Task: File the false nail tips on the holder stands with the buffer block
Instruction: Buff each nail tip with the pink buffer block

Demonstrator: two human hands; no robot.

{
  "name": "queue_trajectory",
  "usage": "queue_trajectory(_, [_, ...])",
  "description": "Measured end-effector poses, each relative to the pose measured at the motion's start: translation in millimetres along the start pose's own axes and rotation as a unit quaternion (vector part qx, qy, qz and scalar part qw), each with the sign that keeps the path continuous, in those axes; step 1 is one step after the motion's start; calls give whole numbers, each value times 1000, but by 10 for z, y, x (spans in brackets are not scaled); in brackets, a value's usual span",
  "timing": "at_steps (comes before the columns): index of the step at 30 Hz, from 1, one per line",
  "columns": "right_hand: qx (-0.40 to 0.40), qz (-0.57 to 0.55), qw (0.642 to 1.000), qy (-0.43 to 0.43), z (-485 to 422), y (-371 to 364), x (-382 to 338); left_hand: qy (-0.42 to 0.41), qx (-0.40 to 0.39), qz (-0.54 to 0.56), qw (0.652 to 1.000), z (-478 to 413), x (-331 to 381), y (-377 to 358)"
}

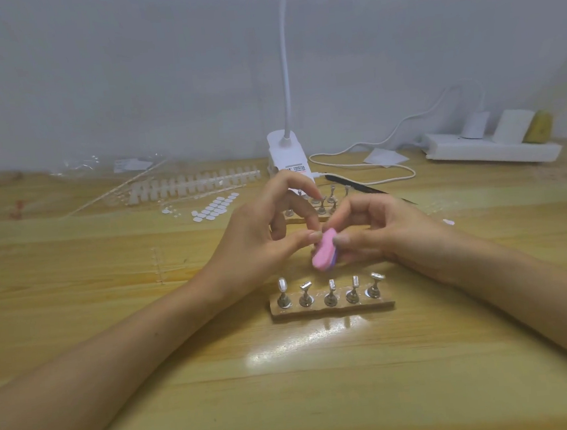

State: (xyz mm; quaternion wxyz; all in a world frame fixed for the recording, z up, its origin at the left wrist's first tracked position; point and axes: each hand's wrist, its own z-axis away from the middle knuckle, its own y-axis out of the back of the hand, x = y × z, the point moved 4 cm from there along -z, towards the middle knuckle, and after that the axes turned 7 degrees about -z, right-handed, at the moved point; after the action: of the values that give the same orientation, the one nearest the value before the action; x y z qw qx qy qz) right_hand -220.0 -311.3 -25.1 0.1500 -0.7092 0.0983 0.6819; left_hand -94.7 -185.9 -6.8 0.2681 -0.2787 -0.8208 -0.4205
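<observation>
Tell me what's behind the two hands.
A second row of metal holder stands, with a white lamp base farther back. The left hand and right hand cover part of the row.

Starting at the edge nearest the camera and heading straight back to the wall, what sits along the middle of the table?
Near rack of five stands → pink buffer block → second group of stands → white lamp base → wall.

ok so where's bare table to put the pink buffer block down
Widest bare table lies in front of the near holder stand, between left forearm and right forearm. Another patch at far left, this side of the nail tip strips. Crowded at back centre: far holder stand, lamp base, cable.
</observation>
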Motion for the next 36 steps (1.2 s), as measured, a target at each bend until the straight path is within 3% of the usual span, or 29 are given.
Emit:
queue_trajectory(3, [51, -43, 998, 7, -13, 56, -20, 4, 0, 0, 1000, 4, -5, -4])
queue_trajectory(6, [-2, 12, 1000, -14, -12, -4, -4, 3, 2, -3, 1000, 6, 2, -3])
queue_trajectory(9, [53, -46, 998, 5, -19, 69, -14, 4, 0, -4, 1000, 4, 4, -4])
queue_trajectory(13, [4, 1, 1000, -14, -21, 9, 16, 6, 0, -6, 1000, 6, 6, -1])
queue_trajectory(16, [57, -58, 997, 6, -25, 87, -3, 4, 0, -6, 1000, 11, 12, -3])
queue_trajectory(26, [-3, -9, 1000, -12, -13, 26, -7, 1, -1, -22, 1000, 18, 19, -7])
queue_trajectory(30, [54, -48, 997, 2, -17, 81, -26, 2, -8, -9, 1000, 15, 23, -12])
queue_trajectory(33, [6, 10, 1000, -23, -7, -3, 2, 2, -6, -15, 1000, 14, 28, -11])
queue_trajectory(36, [67, -28, 997, -1, -14, 63, -21, 2, -4, -17, 1000, 12, 23, -9])
